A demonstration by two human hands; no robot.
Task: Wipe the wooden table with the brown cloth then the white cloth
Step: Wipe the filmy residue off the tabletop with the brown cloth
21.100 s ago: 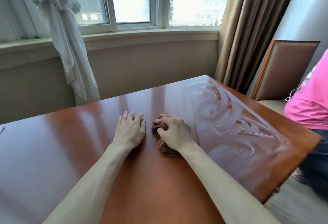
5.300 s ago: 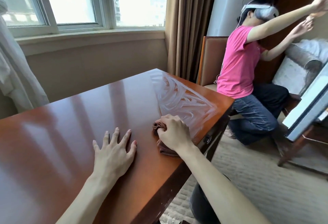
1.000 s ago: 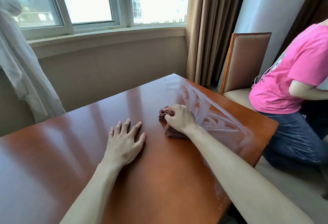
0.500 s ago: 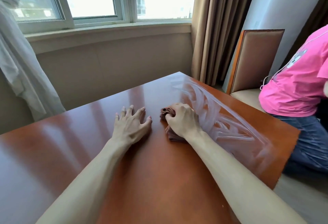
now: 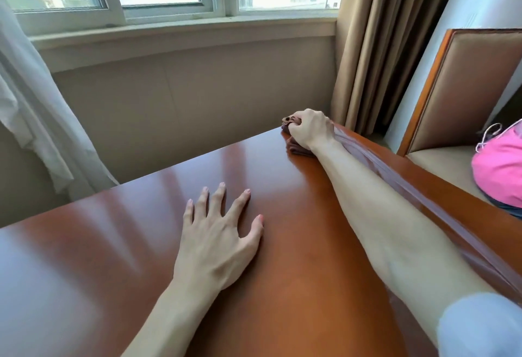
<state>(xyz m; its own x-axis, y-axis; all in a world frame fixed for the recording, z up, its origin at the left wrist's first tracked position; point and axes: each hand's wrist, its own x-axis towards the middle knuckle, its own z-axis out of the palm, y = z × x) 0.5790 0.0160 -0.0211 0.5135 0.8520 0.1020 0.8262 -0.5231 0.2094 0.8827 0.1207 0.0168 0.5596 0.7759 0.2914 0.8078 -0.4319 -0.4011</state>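
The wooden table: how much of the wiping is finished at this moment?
Done: streaks along the right edge of the wooden table. In hand: the right hand presses the brown cloth at the far corner; the left hand lies flat. Left: the streak-free remainder; the white cloth, not visible.

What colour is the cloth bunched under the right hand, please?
Brown; the cloth shows best in the head view, bunched under the right hand at the table's far corner.

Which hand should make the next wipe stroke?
Right. The right hand already grips the bunched brown cloth at the far corner of the glossy wooden table; the left hand lies flat, empty.
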